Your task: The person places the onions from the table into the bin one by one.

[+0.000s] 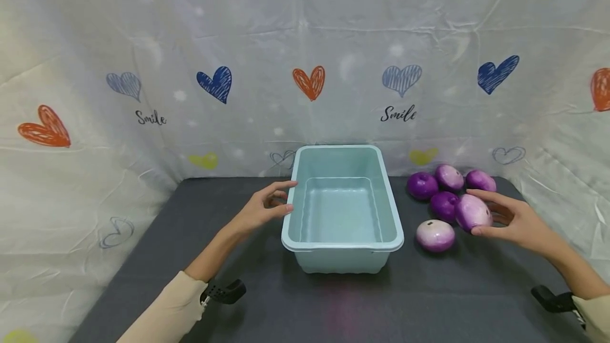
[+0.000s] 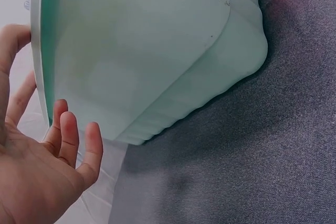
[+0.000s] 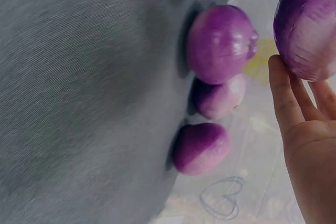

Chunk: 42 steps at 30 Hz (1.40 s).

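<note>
My right hand [image 1: 517, 221] grips a purple-and-white onion [image 1: 473, 213] between thumb and fingers at the right of the head view. In the right wrist view that onion [image 3: 307, 27] appears raised off the table. Close around it lie several more onions, including a pale one [image 1: 436, 235] in front and a dark purple one [image 1: 444, 206] beside it. At the middle stands a pale blue-green plastic bin [image 1: 343, 260], with nothing inside it. My left hand [image 1: 264, 206] touches the bin's left rim with thumb and fingertip; its other fingers are loosely bent.
A dark grey cloth [image 1: 329, 311] covers the table. Behind and at the sides hangs a white curtain [image 1: 267, 52] printed with hearts and "Smile". The back onions, such as a purple one [image 1: 422, 186], lie near the table's rear edge.
</note>
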{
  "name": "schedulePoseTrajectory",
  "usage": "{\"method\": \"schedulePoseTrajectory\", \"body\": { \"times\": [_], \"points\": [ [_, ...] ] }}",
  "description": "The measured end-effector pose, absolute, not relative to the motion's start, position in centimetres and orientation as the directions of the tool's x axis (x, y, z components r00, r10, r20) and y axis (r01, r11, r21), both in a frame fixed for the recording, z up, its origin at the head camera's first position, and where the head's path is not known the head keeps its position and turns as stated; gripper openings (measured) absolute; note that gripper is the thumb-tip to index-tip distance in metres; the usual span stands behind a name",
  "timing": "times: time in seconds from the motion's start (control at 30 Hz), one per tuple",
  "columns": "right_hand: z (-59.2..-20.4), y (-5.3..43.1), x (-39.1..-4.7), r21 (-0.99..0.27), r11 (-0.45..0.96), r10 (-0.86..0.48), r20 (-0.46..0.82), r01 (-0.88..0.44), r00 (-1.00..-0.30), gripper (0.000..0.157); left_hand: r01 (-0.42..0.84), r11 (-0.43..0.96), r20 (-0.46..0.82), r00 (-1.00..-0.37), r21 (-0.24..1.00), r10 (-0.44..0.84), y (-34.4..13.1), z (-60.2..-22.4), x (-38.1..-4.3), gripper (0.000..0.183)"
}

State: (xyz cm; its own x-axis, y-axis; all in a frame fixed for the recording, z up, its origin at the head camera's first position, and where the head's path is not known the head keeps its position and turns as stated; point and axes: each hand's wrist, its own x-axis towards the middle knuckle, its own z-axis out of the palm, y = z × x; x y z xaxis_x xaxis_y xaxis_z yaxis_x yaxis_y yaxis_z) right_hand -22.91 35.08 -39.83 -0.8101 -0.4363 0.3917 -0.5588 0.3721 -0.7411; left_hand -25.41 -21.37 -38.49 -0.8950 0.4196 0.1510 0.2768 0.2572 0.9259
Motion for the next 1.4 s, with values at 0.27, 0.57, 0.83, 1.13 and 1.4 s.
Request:
{"method": "schedulePoseTrajectory", "body": {
  "times": [0.27, 0.57, 0.83, 1.13, 1.4],
  "points": [
    [-39.2, 33.6, -23.6, -0.775, 0.342, -0.388, 0.398, -0.531, -0.831, 0.072, 0.302, 0.291, 0.172, -0.901, 0.908, 0.398, -21.1, -38.7, -25.7, 0.054],
    [-39.0, 31.6, -25.6, -0.786, 0.257, -0.407, 0.441, -0.563, -0.8, 0.074, 0.311, 0.27, 0.188, -0.897, 0.911, 0.399, -21.1, -38.7, -25.9, 0.051],
    [-37.9, 29.7, -26.3, -0.794, 0.239, -0.403, 0.443, -0.559, -0.801, 0.072, 0.321, 0.263, 0.202, -0.896, 0.91, 0.396, -20.9, -38.9, -25.9, 0.05],
    [-37.1, 28.0, -26.8, -0.806, 0.266, -0.36, 0.427, -0.53, -0.83, 0.07, 0.344, 0.261, 0.226, -0.891, 0.902, 0.394, -20.7, -38.7, -26.3, 0.046],
    [-36.2, 26.3, -27.5, -0.82, 0.227, -0.373, 0.425, -0.525, -0.825, 0.07, 0.353, 0.242, 0.238, -0.885, 0.904, 0.401, -20.8, -38.8, -26.7, 0.046]
  ]
}}
